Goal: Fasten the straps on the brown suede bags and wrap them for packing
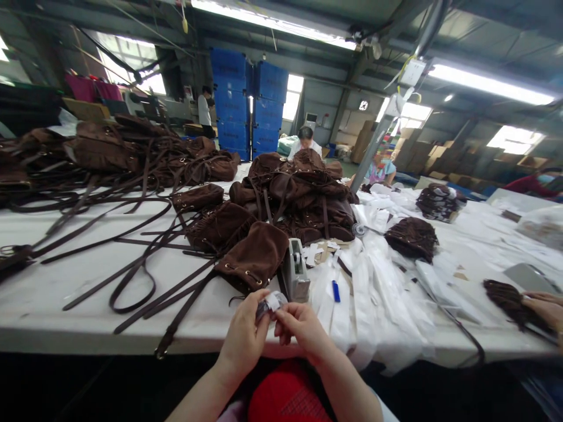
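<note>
My left hand (244, 331) is closed around a small roll of clear tape (273, 300) with a white patch on it, above the table's front edge. The fingertips of my right hand (303, 328) pinch at the roll's near edge; whether they hold a loose tape end is too small to tell. Just beyond the hands stands a grey tape dispenser (298, 275). To its left lies a brown drawstring bag (255, 255) with metal eyelets, its dark straps trailing left over the white table (88, 316).
Brown bags are heaped in the middle (299, 193) and at the left (109, 146). Clear plastic bags (373, 293) and a blue marker (336, 291) lie to the right. A co-worker's hand (543, 308) rests by a brown piece at far right. A metal post (373, 146) rises beyond.
</note>
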A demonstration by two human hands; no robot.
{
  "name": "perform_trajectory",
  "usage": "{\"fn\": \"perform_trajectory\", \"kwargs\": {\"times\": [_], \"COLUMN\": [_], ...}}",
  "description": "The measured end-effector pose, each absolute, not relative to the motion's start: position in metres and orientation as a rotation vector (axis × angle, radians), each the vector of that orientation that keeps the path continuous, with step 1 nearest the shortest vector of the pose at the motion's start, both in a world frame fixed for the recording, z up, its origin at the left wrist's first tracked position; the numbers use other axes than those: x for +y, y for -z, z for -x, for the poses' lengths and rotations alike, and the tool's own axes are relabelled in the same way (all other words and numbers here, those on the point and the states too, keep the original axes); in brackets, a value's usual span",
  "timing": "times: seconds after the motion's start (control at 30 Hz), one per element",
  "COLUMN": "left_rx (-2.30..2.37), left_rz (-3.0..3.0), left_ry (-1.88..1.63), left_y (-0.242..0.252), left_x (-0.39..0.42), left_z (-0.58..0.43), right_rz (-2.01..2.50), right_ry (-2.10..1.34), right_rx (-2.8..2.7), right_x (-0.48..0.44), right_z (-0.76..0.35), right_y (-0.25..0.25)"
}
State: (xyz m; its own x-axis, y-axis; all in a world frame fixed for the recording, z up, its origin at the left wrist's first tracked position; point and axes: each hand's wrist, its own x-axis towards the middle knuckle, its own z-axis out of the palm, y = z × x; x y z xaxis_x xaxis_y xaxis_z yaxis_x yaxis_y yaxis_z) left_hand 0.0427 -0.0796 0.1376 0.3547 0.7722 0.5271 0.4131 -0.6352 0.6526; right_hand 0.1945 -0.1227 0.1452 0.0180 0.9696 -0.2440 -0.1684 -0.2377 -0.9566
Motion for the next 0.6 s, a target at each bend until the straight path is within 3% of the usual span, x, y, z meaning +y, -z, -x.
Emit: {"fn": "perform_trajectory", "kwargs": {"times": [0.6], "left_rx": [0.998], "left_rz": [-2.568], "left_ry": [-1.292], "left_y": [-0.112], "left_x": [-0.071], "left_z": [-0.030], "right_rz": [1.381], "right_ry": [-1.314], "right_rx": [-0.782], "right_x": [-0.109], "right_z": [-0.168], "right_y": [-0.136]}}
